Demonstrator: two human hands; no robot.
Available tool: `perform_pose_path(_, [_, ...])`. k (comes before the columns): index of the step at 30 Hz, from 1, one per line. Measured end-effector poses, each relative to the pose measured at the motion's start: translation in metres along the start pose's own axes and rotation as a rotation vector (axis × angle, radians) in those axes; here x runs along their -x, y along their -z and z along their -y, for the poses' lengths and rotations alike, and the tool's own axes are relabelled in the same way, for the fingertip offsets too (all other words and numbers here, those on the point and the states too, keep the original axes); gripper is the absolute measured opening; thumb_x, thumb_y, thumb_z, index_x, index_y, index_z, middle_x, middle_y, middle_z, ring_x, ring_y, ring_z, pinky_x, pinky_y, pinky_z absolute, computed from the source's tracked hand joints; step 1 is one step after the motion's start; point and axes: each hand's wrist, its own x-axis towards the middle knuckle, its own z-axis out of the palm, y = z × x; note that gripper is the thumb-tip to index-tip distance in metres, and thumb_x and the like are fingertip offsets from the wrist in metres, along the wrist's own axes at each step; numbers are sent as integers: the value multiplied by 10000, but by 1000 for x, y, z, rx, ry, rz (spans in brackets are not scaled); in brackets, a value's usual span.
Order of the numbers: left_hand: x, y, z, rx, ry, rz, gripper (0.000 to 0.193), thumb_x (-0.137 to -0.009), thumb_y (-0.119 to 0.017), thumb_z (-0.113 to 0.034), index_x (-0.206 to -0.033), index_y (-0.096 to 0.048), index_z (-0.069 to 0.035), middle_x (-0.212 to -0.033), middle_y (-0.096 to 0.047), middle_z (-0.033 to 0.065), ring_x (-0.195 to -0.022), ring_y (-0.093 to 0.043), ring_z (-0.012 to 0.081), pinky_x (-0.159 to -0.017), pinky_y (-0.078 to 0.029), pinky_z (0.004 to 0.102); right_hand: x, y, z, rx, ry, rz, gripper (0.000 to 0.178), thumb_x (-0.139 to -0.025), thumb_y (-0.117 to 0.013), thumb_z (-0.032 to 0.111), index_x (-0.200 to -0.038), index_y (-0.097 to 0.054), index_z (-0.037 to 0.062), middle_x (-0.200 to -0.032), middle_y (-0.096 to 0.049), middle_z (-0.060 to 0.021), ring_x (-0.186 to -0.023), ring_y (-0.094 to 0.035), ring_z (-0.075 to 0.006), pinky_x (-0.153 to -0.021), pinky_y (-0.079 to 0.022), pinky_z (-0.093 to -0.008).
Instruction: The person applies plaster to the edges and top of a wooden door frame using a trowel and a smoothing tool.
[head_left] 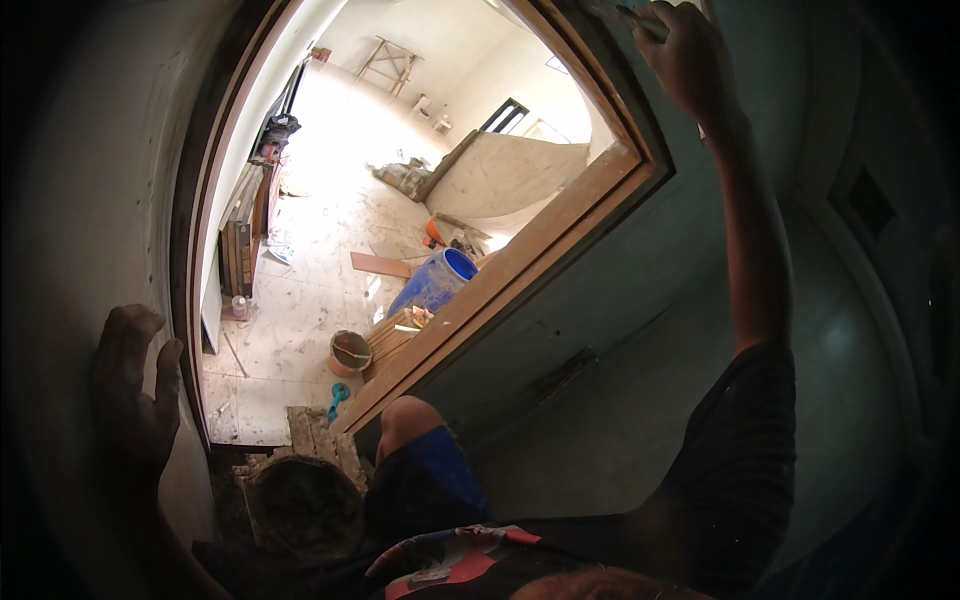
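Observation:
My right hand [690,60] is raised high at the upper right, beside the top of a wooden frame [560,230]. Its fingers are closed around a slim, pale-handled tool [642,22]. The tool's working end lies in dimness near the picture's edge, so its kind is unclear. At the left, my left hand [137,385] rests against the pale wall [110,220] beside the frame's left upright, thumb and fingers apart, holding nothing. A dark round tub [305,505] with dark contents, which I cannot make out, stands below by my bent knee.
Through the opening, a brown bucket [349,353], a blue barrel [430,282] and a turquoise scoop-like thing [338,398] are on the dusty floor. Boards [240,240] lean at the left. Farther off are a sack-like heap [405,178] and a wooden trestle [390,65].

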Motion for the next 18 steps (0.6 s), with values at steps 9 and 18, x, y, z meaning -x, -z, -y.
perform_pose_path(9, [0,1,-2,18,9,-4,119,-906,-577,-15,-1010,-528,14,-972,-548,189,-903,-589,356,-782,-483,409,-7,9,31,157,-137,61,103,-886,-663,76,-897,-662,-27,-843,-645,-164,-716,-633,-195,-587,-517,-305])
perform_pose_path(18, [1,0,0,-8,8,-5,113,-907,-582,-16,-1004,-532,14,-973,-549,191,-909,-589,361,-795,-483,408,14,0,10,85,89,-149,197,-851,-702,211,-992,-697,74,-841,-659,-147,-801,-674,-309,-703,-553,-422])
